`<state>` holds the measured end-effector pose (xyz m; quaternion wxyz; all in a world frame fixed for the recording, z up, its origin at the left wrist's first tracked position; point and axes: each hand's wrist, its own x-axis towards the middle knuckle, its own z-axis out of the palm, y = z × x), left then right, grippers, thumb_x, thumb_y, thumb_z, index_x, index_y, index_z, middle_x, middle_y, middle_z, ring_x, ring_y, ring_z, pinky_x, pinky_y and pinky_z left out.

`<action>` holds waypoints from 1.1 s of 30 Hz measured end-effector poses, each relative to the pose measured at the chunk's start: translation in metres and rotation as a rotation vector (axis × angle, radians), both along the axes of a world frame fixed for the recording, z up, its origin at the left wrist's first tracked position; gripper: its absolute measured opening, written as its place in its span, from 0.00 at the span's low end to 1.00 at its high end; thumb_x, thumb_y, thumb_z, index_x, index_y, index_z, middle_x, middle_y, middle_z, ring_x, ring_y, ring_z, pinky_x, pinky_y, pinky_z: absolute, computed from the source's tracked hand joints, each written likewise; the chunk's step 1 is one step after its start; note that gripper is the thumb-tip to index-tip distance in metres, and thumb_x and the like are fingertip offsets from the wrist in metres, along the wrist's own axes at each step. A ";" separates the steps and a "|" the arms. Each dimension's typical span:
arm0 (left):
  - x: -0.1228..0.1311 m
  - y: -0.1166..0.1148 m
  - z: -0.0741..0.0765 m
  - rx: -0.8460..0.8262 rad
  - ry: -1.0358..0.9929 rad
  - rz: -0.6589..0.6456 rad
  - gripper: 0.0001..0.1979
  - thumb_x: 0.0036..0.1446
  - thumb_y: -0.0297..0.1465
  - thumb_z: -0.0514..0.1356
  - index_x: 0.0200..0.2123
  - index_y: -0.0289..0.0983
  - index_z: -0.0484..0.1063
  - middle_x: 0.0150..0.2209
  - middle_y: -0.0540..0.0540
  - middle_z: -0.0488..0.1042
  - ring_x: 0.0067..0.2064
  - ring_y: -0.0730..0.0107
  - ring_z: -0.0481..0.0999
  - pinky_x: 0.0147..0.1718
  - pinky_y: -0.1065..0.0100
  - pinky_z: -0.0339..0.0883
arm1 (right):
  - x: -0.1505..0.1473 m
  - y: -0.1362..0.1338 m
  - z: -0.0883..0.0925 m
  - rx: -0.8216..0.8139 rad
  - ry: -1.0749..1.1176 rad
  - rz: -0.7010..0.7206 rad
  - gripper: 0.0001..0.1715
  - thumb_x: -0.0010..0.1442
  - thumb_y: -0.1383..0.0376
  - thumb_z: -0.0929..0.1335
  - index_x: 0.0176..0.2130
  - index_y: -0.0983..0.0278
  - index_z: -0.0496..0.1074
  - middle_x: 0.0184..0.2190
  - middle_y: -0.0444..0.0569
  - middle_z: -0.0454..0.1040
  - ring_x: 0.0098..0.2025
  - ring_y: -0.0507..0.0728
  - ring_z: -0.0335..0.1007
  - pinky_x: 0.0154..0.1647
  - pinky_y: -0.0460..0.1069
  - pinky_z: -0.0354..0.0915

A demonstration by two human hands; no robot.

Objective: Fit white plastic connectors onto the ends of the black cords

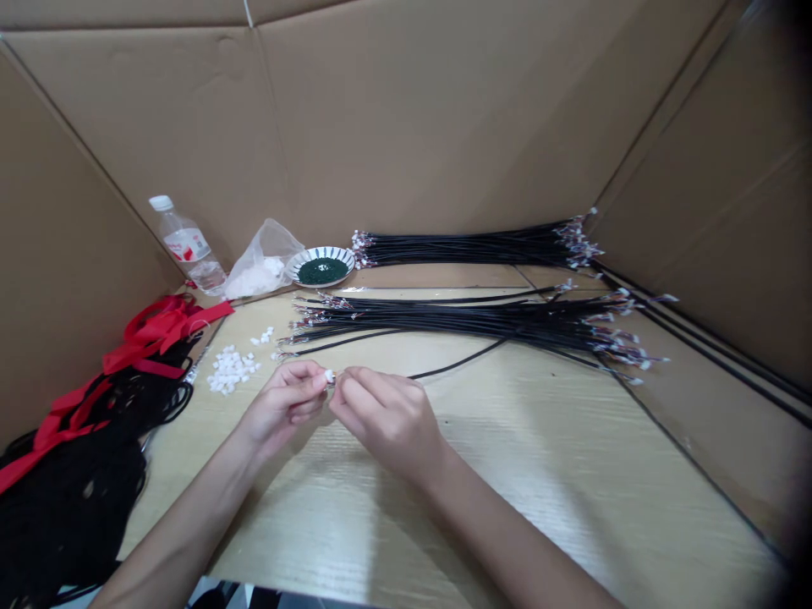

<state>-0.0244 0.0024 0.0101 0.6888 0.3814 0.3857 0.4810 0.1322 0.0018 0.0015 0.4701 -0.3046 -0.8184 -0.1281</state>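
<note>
White connector (329, 376) held pinched in left hand (282, 406) fingertips, right hand (384, 423) closed on black wire (457, 362) just beside it, wire axis led rightward; loose white connectors (229, 370) left, wire bundles (469, 320) beyond

Soft, even light fills the scene, bright on the pale wooden table (507, 516), with a faint sheen toward the near end. The left hand (282, 410) and right hand (386, 427) cast only gentle, blurry shadows. The cardboard walls (381, 127) bow with wide-lens distortion near the edges, and the far right edge fades into a dark blur.
</note>
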 end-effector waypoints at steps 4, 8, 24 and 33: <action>-0.001 -0.001 -0.002 0.012 0.024 0.034 0.13 0.39 0.32 0.71 0.22 0.31 0.71 0.13 0.56 0.59 0.14 0.87 0.48 0.14 0.78 0.37 | 0.001 0.000 0.001 0.054 -0.032 -0.016 0.12 0.63 0.70 0.62 0.28 0.64 0.69 0.25 0.45 0.76 0.26 0.51 0.71 0.27 0.47 0.62; -0.003 -0.001 -0.003 0.030 0.034 0.041 0.11 0.40 0.32 0.70 0.22 0.31 0.72 0.13 0.55 0.60 0.14 0.87 0.49 0.14 0.78 0.37 | 0.002 0.000 0.004 0.136 -0.071 -0.038 0.11 0.62 0.71 0.63 0.28 0.65 0.70 0.24 0.46 0.75 0.25 0.51 0.70 0.25 0.47 0.62; -0.004 -0.001 0.003 0.122 0.189 0.060 0.13 0.41 0.35 0.69 0.23 0.32 0.73 0.13 0.56 0.56 0.16 0.85 0.49 0.15 0.76 0.38 | 0.005 0.005 -0.002 0.237 -0.092 0.012 0.06 0.60 0.74 0.64 0.36 0.67 0.71 0.29 0.51 0.78 0.27 0.53 0.72 0.28 0.48 0.66; -0.007 0.000 0.002 0.110 0.109 0.028 0.12 0.43 0.36 0.69 0.28 0.32 0.76 0.12 0.57 0.54 0.16 0.85 0.45 0.16 0.75 0.38 | 0.001 0.011 0.001 -0.352 0.321 0.246 0.05 0.59 0.69 0.64 0.35 0.64 0.70 0.30 0.47 0.76 0.33 0.54 0.70 0.35 0.49 0.66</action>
